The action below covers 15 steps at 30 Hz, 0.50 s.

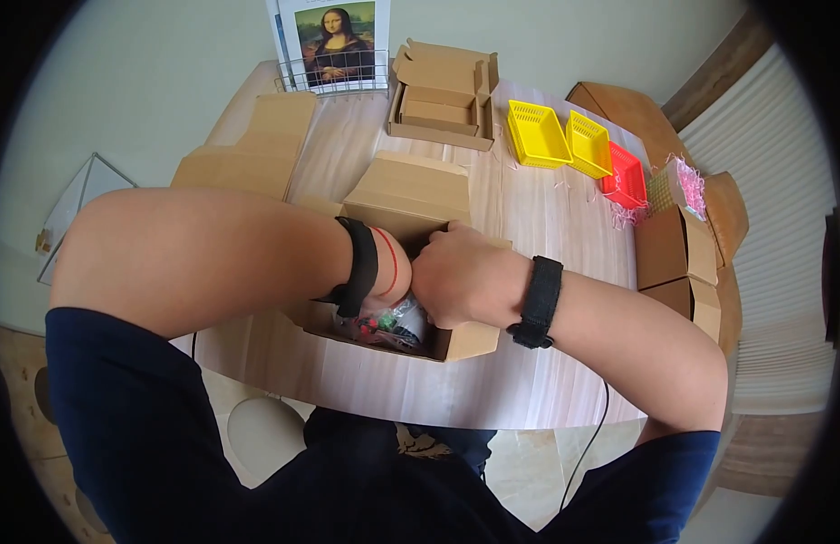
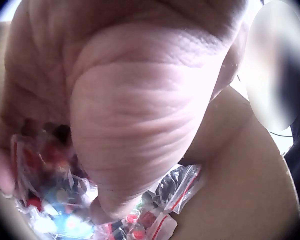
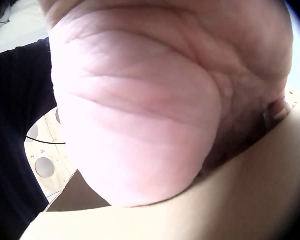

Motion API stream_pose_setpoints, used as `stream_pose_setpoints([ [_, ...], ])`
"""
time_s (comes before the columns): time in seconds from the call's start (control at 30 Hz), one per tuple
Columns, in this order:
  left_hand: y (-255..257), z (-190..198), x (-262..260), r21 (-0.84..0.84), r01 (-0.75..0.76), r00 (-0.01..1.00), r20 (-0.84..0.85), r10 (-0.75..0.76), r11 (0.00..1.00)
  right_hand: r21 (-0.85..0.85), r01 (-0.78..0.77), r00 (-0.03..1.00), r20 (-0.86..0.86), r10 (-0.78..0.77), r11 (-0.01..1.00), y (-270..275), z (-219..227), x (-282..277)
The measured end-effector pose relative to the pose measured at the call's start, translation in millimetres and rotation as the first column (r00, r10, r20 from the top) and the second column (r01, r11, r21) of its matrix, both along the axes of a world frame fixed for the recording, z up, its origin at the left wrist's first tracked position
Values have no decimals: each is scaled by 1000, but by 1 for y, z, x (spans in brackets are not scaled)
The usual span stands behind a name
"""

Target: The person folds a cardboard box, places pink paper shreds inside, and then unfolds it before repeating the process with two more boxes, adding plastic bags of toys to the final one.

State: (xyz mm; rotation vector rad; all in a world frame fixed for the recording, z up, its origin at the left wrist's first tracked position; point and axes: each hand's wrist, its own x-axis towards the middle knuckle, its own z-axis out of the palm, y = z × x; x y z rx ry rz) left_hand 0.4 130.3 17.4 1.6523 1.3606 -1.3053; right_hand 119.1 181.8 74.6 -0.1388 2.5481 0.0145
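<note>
An open cardboard box (image 1: 381,343) holds small clear plastic bags (image 1: 388,325) with red, green and dark contents. My left hand (image 1: 390,279) reaches down inside it. In the left wrist view, the fingers and thumb of that hand (image 2: 125,115) are around some clear bags (image 2: 55,185), while more bags with red seal lines lie below. On the box's right side, my right hand (image 1: 465,275) grips the wall with curled fingers. The right wrist view has the palm (image 3: 140,120) close against the cardboard (image 3: 230,200); most of its fingers are hidden.
Behind stand an open carton (image 1: 443,136), yellow baskets (image 1: 540,136) and a red basket (image 1: 626,177). Flat cardboard (image 1: 248,163) lies at the left, near a wire rack (image 1: 343,74) with a picture. More cartons (image 1: 665,249) and pink shredded paper (image 1: 687,186) are at the right.
</note>
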Motion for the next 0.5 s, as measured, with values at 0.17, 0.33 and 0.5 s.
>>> stream_pose_setpoints([
  [0.17,1,-6,2,21,1,1000,-7,-1,1000,39,14,1000,-17,-13,999,-4,-7,0],
  [0.33,2,-9,3,48,0,1000,-10,1,999,25,18,999,-34,-18,1000,-2,-7,2],
  [0.5,2,-11,5,75,-3,1000,-10,4,997,14,8,999,-45,-8,1000,-1,-6,5],
])
